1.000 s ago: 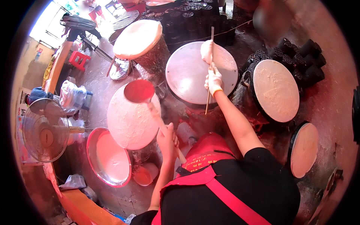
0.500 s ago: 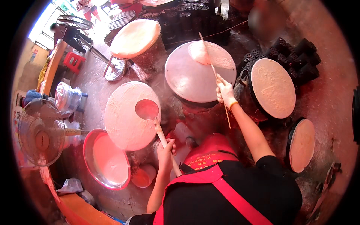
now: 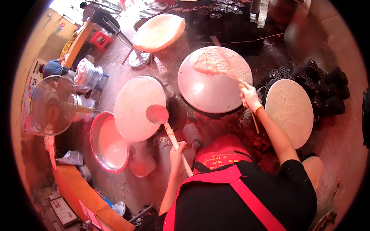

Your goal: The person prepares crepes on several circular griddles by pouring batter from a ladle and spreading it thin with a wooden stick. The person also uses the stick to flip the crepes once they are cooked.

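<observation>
My right hand is closed around a thin wooden stick at the right edge of the round middle griddle. The stick's far part seems to lie along the lower edge of the pale batter, though motion blurs it. Batter covers the upper part of that griddle; bare metal shows below. In my left hand is the wooden handle of a ladle. The ladle's bowl hangs over the lower right edge of the left griddle, which batter covers.
A basin of batter stands at left below the left griddle. Another batter-covered griddle is at right, before black coal briquettes. A large pale round sheet lies farther back. At far left stands a fan.
The batter on the middle griddle has spread into a wider band. My right hand's stick has swung from nearly upright to lower and leftward. The whole view has shifted; the ladle stays by the left griddle.
</observation>
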Tool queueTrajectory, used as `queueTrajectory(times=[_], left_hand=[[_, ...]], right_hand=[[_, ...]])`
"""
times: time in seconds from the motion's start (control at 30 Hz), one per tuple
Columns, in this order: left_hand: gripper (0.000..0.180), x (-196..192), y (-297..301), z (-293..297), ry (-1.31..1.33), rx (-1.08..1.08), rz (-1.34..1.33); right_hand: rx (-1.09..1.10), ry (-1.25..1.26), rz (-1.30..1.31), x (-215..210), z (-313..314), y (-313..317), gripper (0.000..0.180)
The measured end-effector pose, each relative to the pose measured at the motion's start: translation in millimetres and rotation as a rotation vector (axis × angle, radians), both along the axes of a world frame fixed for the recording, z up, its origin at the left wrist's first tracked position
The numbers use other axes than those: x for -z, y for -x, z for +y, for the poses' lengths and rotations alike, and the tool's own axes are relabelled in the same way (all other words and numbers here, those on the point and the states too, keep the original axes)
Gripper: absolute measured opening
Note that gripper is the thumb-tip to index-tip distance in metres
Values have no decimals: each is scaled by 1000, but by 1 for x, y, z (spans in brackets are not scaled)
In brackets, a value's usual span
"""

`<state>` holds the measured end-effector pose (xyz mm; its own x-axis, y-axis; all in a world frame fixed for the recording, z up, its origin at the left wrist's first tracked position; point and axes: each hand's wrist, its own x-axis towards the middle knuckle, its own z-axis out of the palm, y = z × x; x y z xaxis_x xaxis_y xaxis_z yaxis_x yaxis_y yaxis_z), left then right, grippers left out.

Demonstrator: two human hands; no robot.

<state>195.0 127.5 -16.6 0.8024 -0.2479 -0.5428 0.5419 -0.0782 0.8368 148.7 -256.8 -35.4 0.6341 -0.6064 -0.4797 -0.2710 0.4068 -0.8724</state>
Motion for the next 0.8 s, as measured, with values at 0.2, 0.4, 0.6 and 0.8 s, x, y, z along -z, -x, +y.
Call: queueTrajectory(times=[0.2,0.4,0.6,0.8], left_hand=[[20,-16,34,-22,-26,-190,67],[21,-23,38,-20,-89,-233,51],[27,-46,46,-18,-120,-310,49],[30,-53,57,-9,-147,-279,48]], right_hand=[[-447,-89,30,-21,7,18,37],[-453,-4,39,-15,-63,36,37],[-620,-114,59,-17,-51,-3,37],[-529,20,-4,-8,-76,5,40]])
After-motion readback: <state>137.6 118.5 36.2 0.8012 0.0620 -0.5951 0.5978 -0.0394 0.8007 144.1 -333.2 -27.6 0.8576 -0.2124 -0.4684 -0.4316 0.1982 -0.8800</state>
